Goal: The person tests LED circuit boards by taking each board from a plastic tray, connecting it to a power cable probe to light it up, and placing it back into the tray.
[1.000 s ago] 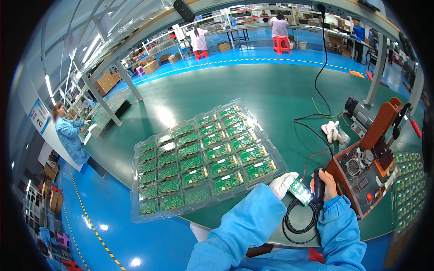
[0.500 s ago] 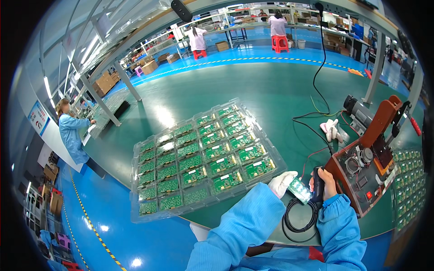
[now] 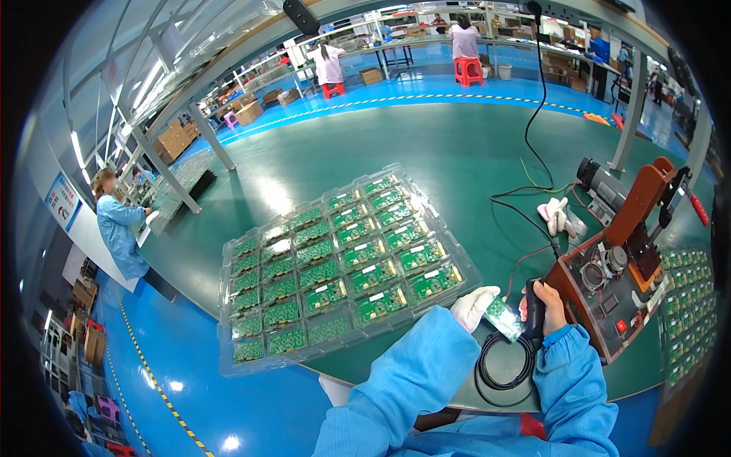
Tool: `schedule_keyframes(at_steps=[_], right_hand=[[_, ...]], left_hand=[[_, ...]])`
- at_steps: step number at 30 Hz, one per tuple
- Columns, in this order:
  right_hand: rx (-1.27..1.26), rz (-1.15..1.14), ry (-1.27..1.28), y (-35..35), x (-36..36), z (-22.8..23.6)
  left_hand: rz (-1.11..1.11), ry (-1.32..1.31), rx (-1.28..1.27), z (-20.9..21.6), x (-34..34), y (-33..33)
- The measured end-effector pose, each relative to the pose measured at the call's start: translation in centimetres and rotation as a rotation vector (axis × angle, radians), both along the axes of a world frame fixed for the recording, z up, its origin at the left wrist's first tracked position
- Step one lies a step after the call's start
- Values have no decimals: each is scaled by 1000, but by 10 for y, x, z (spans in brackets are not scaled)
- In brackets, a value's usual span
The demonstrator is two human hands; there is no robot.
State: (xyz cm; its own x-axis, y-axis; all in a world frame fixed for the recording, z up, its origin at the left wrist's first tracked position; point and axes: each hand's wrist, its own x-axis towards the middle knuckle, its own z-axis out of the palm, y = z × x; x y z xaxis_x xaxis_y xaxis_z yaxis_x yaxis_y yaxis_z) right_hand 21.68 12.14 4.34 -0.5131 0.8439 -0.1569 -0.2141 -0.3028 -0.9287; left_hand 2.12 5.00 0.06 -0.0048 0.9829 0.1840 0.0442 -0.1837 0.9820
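Observation:
In a white glove, my left hand (image 3: 473, 306) pinches a small green circuit board (image 3: 503, 318) by its upper left edge. My bare right hand (image 3: 551, 307) is wrapped round a black corded handheld scanner (image 3: 535, 311), upright close beside the board's right edge. A bright patch shows on the board's lower end. Below both hands, a coiled black cable (image 3: 483, 373) lies on the bench. To the left of my hands, a clear plastic tray (image 3: 228, 333) holds rows of green circuit boards, several with white labels. One pocket near its front edge looks different, with a board seen dimly through the plastic.
A brown test fixture (image 3: 572, 293) with a red switch and a lever stands to the right. Beyond it are a grey cylindrical motor (image 3: 605, 186) and white gloves (image 3: 557, 219). Another tray of boards (image 3: 685, 312) sits far right. A co-worker (image 3: 120, 228) stands at left.
The bright glare that covered much of the held board has shrunk to its lower end. Both hands stay almost in place, and the view has shifted slightly.

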Motion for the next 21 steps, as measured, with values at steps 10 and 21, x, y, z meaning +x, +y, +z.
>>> schedule_keyframes(at_steps=[10, 21], right_hand=[[5, 3, -13, -1, 0, 1], [-11, 13, -2, -1, 0, 1]], left_hand=[[51, 32, 45, 5, 2, -2], [29, 46, -19, 3, 1, -1]])
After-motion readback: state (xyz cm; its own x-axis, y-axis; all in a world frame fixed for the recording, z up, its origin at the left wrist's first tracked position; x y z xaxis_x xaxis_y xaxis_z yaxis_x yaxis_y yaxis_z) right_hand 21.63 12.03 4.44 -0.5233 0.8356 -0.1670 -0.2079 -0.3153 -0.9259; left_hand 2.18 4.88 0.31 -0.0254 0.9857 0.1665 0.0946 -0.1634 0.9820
